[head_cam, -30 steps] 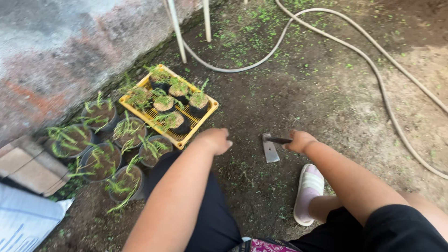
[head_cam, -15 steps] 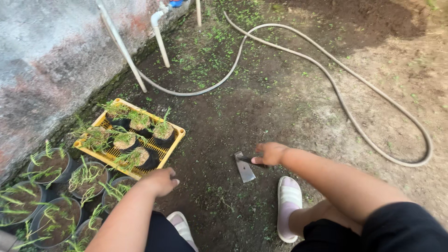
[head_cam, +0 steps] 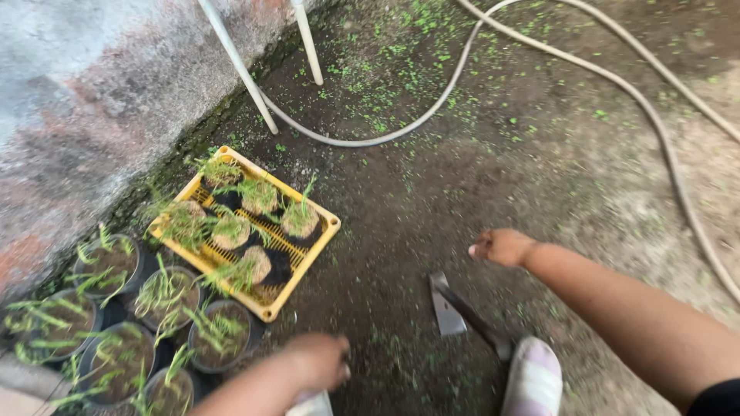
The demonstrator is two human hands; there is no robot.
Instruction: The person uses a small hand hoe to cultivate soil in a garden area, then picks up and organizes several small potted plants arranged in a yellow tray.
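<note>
My right hand (head_cam: 501, 246) hovers over the dark soil with its fingers curled and nothing in it. Just below it, a small metal-bladed tool (head_cam: 449, 306) with a dark handle lies on the ground, apart from the hand. My left hand (head_cam: 317, 360) is blurred, its fingers curled, low in the view beside the nearest black pot (head_cam: 220, 333) of green seedlings. A yellow slotted tray (head_cam: 322, 233) holding several seedling clumps sits left of centre, by the wall.
Several black pots (head_cam: 108, 266) with grass-like seedlings crowd the lower left. A stained concrete wall (head_cam: 85, 100) runs along the left. Two white pipes (head_cam: 239, 69) lean at the top, and a pale hose (head_cam: 655, 123) loops across the soil. A light sandal (head_cam: 533, 379) is at the bottom.
My right hand has let go of the tool, which now lies on the soil below it. The view has tilted down and closer; my left hand has dropped toward the bottom edge.
</note>
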